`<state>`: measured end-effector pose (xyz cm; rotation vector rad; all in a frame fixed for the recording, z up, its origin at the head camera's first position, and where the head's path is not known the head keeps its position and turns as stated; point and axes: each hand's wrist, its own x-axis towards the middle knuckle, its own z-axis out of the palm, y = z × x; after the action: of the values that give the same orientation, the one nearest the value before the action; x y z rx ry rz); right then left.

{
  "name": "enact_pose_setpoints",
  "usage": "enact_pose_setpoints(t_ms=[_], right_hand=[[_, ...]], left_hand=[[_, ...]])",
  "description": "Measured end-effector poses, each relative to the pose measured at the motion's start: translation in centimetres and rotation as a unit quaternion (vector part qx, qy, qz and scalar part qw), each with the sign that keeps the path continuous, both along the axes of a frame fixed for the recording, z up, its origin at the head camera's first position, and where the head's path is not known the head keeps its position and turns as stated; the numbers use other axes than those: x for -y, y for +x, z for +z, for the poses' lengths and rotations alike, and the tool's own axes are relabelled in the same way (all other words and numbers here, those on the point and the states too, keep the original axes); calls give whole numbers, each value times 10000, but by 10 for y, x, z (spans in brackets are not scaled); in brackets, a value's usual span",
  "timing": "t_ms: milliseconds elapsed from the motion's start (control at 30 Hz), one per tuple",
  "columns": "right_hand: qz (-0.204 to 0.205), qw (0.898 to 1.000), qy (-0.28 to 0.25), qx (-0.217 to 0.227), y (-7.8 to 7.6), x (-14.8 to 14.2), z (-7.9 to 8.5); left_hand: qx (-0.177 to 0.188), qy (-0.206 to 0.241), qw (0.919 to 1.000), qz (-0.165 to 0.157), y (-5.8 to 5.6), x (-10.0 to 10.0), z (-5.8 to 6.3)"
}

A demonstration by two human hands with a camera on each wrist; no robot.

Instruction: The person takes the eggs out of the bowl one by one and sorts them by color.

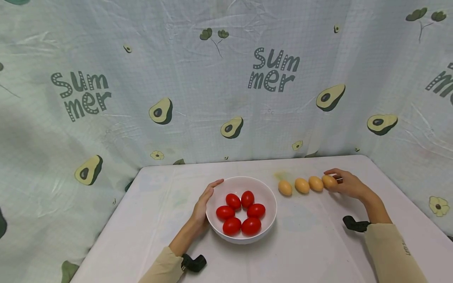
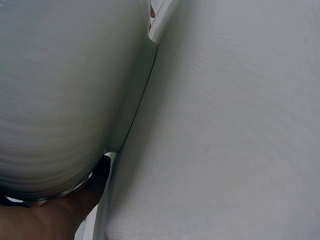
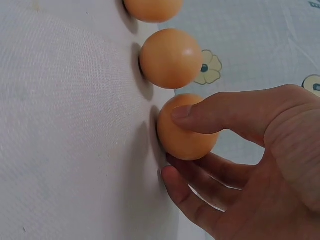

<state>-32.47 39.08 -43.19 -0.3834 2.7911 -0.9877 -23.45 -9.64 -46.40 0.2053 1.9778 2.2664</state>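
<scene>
A white bowl (image 1: 270,220) stands on the table and holds several red, egg-shaped things (image 1: 251,226) in a ring along its inside. My left hand (image 1: 202,204) rests against the bowl's left outer side, its fingers stretched along the wall up to the rim. Close up in the left wrist view, the thumb (image 2: 102,172) touches the bowl low on its wall. At the right end of a row of brown eggs, my right hand (image 1: 348,184) holds the last egg (image 3: 185,142). Its thumb lies across the shell, with the other fingers behind and under it.
To the left of the held egg, three more brown eggs (image 1: 302,185) lie in a line on the white-covered table (image 1: 301,243). A printed cloth (image 1: 198,86) hangs behind the table's back edge. A yellowish stain (image 1: 283,175) marks the cover near the eggs.
</scene>
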Motion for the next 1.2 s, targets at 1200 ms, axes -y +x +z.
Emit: enact_pose_setpoints(t_ms=[1200], right_hand=[[130, 9987, 484, -109, 10, -1, 30]], left_hand=[[17, 29, 10000, -72, 0, 0, 0]])
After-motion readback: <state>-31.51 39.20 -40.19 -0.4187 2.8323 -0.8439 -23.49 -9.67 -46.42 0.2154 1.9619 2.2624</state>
